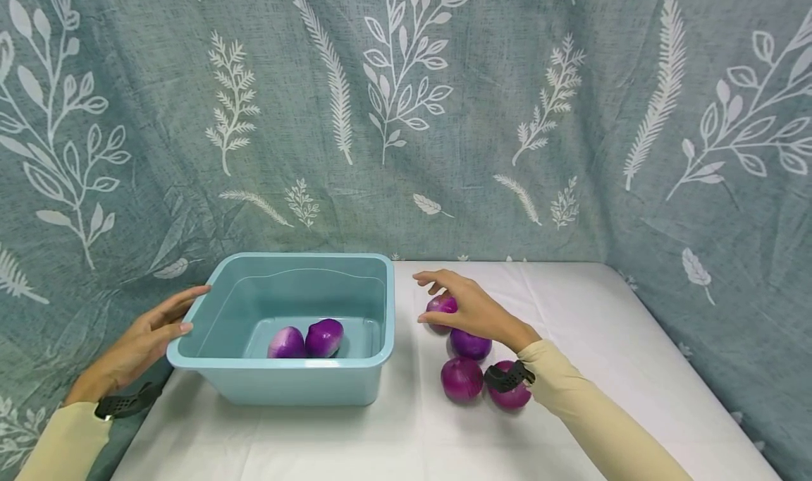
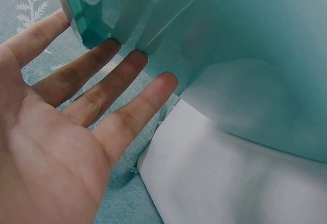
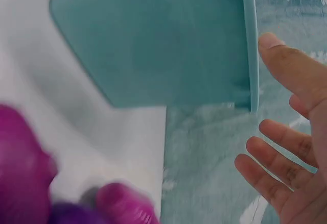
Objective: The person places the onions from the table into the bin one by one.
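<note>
A light blue plastic bin [image 1: 285, 382] stands on the table with two red onions [image 1: 324, 338] inside. My left hand [image 1: 142, 340] is at the bin's left rim; in the left wrist view its fingers [image 2: 127, 117] reach fairly straight against the outer wall. To the bin's right, my right hand [image 1: 472, 308] hovers over the loose red onions [image 1: 462, 379], thumb and fingers spread apart, holding nothing. One onion [image 1: 442, 305] shows partly behind that hand. The right wrist view shows the right hand [image 3: 291, 132] beside the bin's rim, with onions blurred at lower left.
A white cloth [image 1: 330, 442] covers the table under the bin and onions. Blue-green fabric with white leaf prints [image 1: 406, 149] hangs behind and at both sides. The table's right edge slopes away past the right sleeve [image 1: 590, 403].
</note>
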The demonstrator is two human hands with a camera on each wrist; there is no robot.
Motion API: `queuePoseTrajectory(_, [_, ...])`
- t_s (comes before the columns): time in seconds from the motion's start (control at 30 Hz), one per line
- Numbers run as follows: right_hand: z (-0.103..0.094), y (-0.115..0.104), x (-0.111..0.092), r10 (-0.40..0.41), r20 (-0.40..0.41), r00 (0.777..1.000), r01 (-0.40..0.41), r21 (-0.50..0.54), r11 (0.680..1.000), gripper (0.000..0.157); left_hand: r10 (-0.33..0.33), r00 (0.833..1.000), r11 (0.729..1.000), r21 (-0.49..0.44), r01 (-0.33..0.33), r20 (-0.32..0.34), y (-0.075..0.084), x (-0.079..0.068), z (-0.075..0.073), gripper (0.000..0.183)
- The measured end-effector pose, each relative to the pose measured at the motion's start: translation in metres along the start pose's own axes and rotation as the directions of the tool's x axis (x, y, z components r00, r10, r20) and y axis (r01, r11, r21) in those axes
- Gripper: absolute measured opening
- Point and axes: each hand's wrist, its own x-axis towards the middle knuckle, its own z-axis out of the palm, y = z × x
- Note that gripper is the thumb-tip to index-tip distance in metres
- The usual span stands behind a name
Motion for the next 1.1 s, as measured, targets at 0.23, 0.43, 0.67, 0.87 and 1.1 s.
queuePoseTrajectory(0.23, [-0.015,0.020,-0.040,0.051,-0.008,0.999,-0.052,-0.065,0.997,0.068,-0.003,1.000,1.000,0.012,0.003,0.017,-0.002,0.000,-0.001,0.064])
queuePoseTrajectory(0.43, [-0.026,0.035,-0.078,0.076,-0.021,0.997,-0.077,-0.078,0.994,0.067,-0.005,1.000,1.000,0.021,0.004,0.024,-0.004,0.000,0.000,0.064])
queuePoseTrajectory(0.67, [-0.032,0.044,-0.115,0.129,-0.031,0.991,-0.131,-0.103,0.986,0.067,0.003,1.000,1.000,0.021,-0.004,0.024,-0.001,0.000,-0.001,0.064])
queuePoseTrajectory(0.87, [-0.033,0.046,-0.138,0.180,-0.013,0.984,-0.180,-0.111,0.977,0.073,0.005,1.000,0.999,0.053,-0.007,0.027,-0.001,0.001,-0.002,0.064])
queuePoseTrajectory(1.1, [-0.029,0.051,-0.161,0.190,0.030,0.981,-0.186,-0.110,0.976,0.080,0.006,0.999,0.999,0.037,-0.008,0.037,-0.003,-0.001,-0.003,0.064])
